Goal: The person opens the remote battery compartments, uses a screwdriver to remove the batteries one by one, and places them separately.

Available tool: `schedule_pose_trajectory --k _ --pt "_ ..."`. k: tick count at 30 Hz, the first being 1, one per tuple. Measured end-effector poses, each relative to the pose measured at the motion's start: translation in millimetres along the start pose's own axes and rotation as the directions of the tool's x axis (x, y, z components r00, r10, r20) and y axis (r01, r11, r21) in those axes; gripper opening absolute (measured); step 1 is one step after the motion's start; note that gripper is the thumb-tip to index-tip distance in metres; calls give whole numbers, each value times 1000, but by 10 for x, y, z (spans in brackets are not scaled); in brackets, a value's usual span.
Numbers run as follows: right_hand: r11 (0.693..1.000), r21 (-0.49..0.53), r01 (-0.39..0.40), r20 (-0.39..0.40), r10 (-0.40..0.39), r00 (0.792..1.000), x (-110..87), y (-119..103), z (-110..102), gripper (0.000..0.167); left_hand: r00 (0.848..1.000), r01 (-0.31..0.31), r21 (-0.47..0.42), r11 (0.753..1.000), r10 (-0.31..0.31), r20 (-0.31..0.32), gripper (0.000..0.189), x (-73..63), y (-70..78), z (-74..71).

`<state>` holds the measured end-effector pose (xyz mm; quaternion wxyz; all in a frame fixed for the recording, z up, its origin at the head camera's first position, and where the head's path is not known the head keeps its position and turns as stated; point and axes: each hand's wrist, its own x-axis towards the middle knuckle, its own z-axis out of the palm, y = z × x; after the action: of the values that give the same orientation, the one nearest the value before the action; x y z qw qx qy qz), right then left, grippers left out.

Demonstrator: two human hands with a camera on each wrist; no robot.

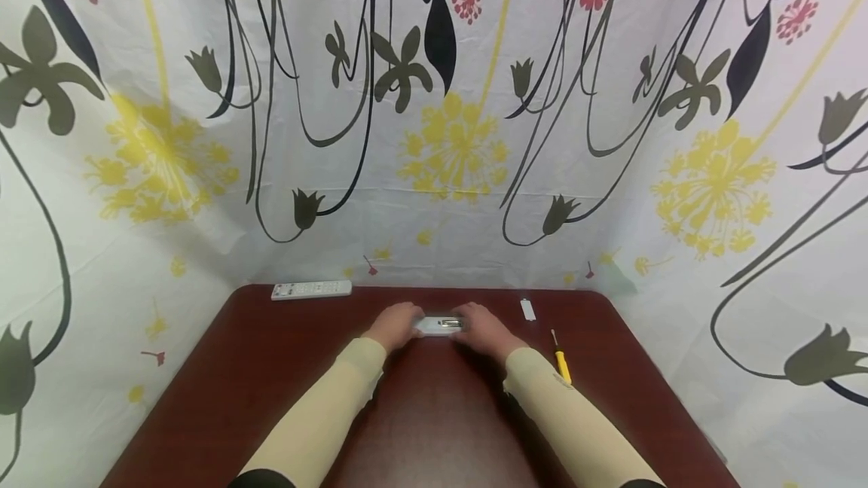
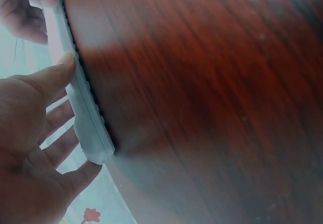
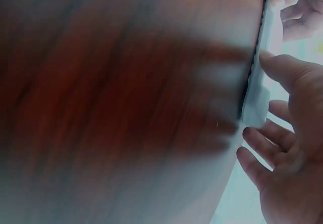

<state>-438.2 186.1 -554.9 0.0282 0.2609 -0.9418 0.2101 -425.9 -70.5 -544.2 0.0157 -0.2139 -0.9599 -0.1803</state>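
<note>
A white remote control (image 1: 434,326) is held face down just above or on the dark red table, its buttons pointing downward in both wrist views. Its back shows an uncovered battery compartment with something metallic inside, toward the right end. The left hand (image 1: 396,325) grips the left end, thumb on the near edge and fingers at the far side. At the other end the right hand (image 1: 485,331) holds it with the thumb (image 3: 282,70) on the near edge; some of its fingers are spread off the remote. A small white battery cover (image 1: 527,310) lies right of the right hand.
A screwdriver (image 1: 561,364) with a yellow handle lies on the table's right side, near the right forearm. Another white remote (image 1: 312,290) lies at the back left edge. A flower-patterned curtain (image 1: 407,194) hangs behind and beside the table (image 1: 420,413).
</note>
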Motion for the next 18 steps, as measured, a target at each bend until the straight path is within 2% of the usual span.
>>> schedule_pose_trajectory --k 5,11,18 --pt "1000 -6 -28 -21 27 999 -79 24 -58 53 1000 11 -6 1000 -11 -12 37 2 -10 -12" --pt "994 8 -105 -28 106 994 -167 6 -121 55 1000 13 -28 1000 -14 -9 38 -15 -10 -5" --pt "983 -69 -169 -65 165 984 -330 1 -216 65 1000 23 -43 999 -24 -12 37 -36 37 -15"
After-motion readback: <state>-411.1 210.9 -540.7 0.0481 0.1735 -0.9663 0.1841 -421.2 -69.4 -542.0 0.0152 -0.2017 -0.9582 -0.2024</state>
